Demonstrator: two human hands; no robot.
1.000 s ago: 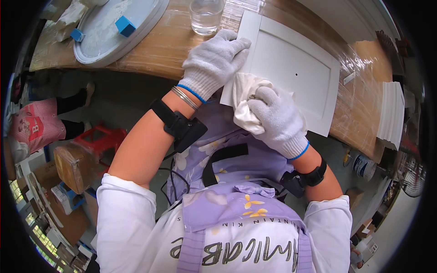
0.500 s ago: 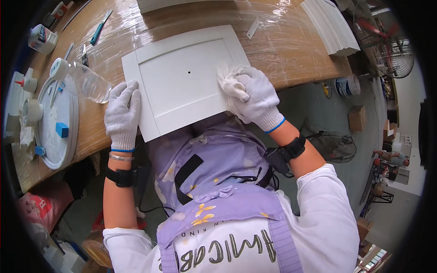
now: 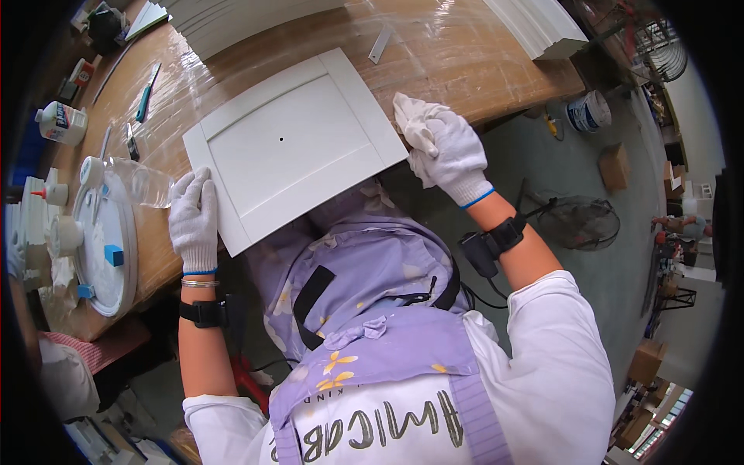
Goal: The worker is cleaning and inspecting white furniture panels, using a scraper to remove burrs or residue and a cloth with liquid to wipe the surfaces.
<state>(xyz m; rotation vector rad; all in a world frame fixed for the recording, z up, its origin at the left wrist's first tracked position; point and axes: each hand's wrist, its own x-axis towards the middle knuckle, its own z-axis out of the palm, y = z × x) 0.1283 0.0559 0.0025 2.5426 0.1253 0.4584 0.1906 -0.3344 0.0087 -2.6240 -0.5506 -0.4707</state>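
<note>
A white framed panel [image 3: 285,159], like a cabinet door with a small dark hole in it, lies at the table's near edge and juts past it toward my lap. My left hand [image 3: 194,221], in a white knit glove, holds the panel's left edge with its fingers along the rim. In my gloved right hand [image 3: 457,159] is a bunched white cloth [image 3: 416,120]. That hand is off the panel's right corner, over the gap beyond the table edge. Its fingertips are partly hidden by the cloth.
On the table [image 3: 457,70] lie a teal-handled knife [image 3: 145,101] and a small white strip [image 3: 380,44]. To the left are a clear bottle [image 3: 143,182], a round white lid [image 3: 116,267] with blue blocks, and a white bottle [image 3: 62,122]. White panels [image 3: 535,27] are stacked at the back right.
My right hand and the cloth have moved off the panel's face to the right. The panel appears a little further left in view, with my left hand still at its edge.
</note>
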